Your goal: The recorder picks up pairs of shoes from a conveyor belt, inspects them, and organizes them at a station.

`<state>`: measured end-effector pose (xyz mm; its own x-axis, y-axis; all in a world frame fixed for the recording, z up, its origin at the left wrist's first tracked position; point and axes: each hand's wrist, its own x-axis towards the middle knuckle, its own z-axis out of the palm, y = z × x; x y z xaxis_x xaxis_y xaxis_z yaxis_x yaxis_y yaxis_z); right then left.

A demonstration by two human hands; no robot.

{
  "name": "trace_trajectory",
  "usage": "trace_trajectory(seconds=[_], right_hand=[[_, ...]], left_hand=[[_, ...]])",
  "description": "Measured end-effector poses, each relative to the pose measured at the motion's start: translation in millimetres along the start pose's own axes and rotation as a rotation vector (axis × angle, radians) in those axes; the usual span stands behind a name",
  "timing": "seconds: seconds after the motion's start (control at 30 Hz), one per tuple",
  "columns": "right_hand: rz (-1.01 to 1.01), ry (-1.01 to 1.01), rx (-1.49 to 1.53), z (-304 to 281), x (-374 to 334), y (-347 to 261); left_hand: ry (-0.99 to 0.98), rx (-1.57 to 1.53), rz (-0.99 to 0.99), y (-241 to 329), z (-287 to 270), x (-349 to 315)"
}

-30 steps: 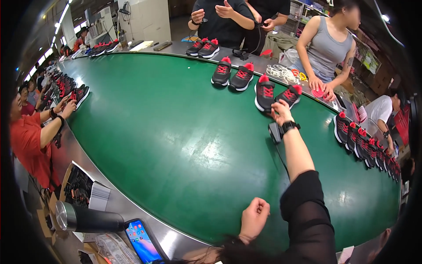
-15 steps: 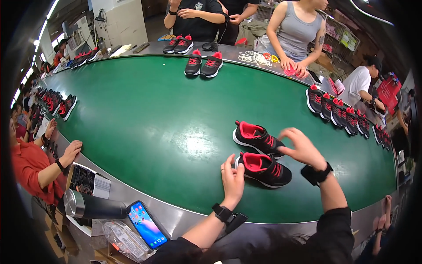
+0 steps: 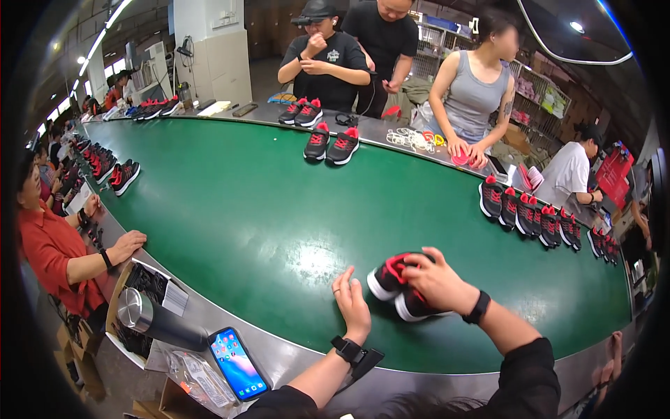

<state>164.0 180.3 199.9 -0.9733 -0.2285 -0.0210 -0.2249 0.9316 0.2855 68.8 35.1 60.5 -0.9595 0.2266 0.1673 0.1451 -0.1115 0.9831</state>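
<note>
A pair of black sneakers with red lining and white soles lies in front of me on the green tabletop [image 3: 230, 188]. The far sneaker [image 3: 386, 274] and the near sneaker [image 3: 413, 304] are pressed close together and look tilted, partly hidden by my fingers. My right hand [image 3: 441, 283] grips the pair from above, its fingers bent over the shoe openings. Just left of the heels, my left hand [image 3: 352, 307] is open, fingers stretched up, apart from the shoes and holding nothing.
Another sneaker pair [image 3: 330, 144] stands at the far edge, and a row of sneakers [image 3: 527, 215] lines the right. A phone [image 3: 239, 363], a dark flask [image 3: 164, 321] and a box [image 3: 174, 293] occupy the near-left metal edge. Co-workers stand around the table.
My right hand has come down from beside the toes onto the sneakers and grips them. The pair has turned and tilted. My left hand has moved away from the near shoe's heel.
</note>
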Motion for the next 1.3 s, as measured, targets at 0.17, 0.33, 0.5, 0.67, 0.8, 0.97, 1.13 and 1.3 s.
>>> trace_trajectory(seconds=[0.17, 0.33, 0.5, 0.67, 0.8, 0.97, 1.13, 1.3], right_hand=[[0.203, 0.334, 0.159, 1.5, -43.8, -32.6], [1.162, 0.578, 0.749, 73.4, -81.0, -69.9], [1.468, 0.553, 1.527, 110.5, -58.0, -78.4], [1.267, 0.791, 1.597, 130.9, -58.0, -80.1], [1.135, 0.805, 2.060, 101.6, -72.1, -74.0], [0.965, 0.805, 2.353, 104.4, -79.6, -72.9], [0.969, 0.862, 2.343, 87.1, -80.2, -64.4], [0.910, 1.041, 2.021, 58.7, -73.1, -62.6]], left_hand=[[-0.275, 0.330, 0.002, 15.8, 1.2, -10.5], [-0.378, 0.434, 0.064, 5.2, 12.7, -12.0], [-0.409, 0.487, 0.046, 9.0, 3.2, -14.8], [-0.374, 0.200, -0.135, -14.4, -10.5, 3.6], [-0.527, -0.318, -0.641, 3.5, -7.6, 1.6], [-0.728, -0.505, -0.764, 12.7, -8.3, 3.7], [-0.789, -0.588, -0.770, 26.6, -3.2, 5.2], [-0.627, -0.497, -0.385, 24.9, 8.6, -5.1]])
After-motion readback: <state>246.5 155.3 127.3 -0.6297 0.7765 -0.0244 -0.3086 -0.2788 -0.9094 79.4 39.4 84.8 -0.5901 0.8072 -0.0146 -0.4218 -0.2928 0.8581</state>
